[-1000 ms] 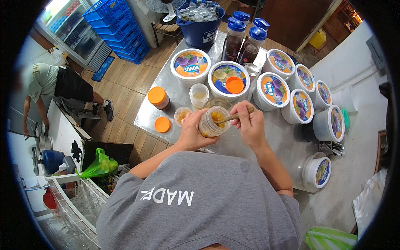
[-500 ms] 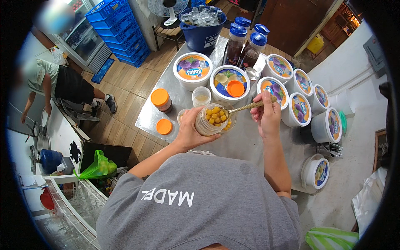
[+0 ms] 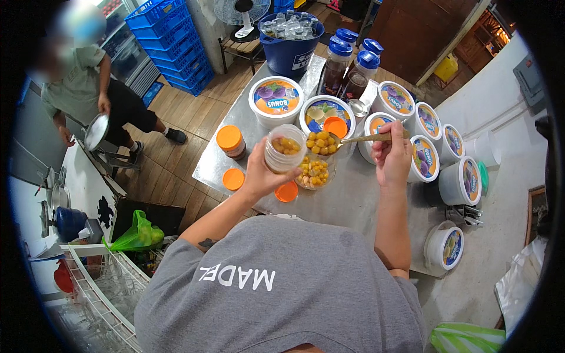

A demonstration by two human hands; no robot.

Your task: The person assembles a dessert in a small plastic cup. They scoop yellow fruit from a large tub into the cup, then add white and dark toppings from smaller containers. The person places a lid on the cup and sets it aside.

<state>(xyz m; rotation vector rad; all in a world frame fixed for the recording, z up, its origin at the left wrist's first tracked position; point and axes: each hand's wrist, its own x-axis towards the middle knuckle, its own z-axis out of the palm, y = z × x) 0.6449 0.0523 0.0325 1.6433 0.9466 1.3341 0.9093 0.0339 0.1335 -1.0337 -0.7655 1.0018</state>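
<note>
My left hand [image 3: 259,172] is wrapped round a clear plastic jar [image 3: 285,157], with some round yellow pieces like chickpeas [image 3: 286,145] inside. In my right hand [image 3: 393,157] is the long golden handle of a spoon [image 3: 366,138]. Its bowl is heaped with the same yellow pieces [image 3: 322,142], just right of the jar's mouth. Beneath the spoon, a clear round tub [image 3: 332,176] on the metal table holds more of them. Close below the jar lies an orange lid [image 3: 286,191]. Another orange lid [image 3: 233,179] and an orange-capped jar [image 3: 230,141] are to the left.
White tubs with printed lids [image 3: 275,99] [image 3: 424,157] line the table's back and right; an orange lid [image 3: 335,126] sits on one. Blue-topped pitchers [image 3: 357,75] and a blue bucket of bottles [image 3: 291,47] stand behind. At left, a co-worker [image 3: 76,88] holds a round plate [image 3: 96,131].
The jar has moved left, away from the spoon, uncovering the tub and a lid beneath. The spoon has come out of the jar loaded. The co-worker has straightened up and raised a plate.
</note>
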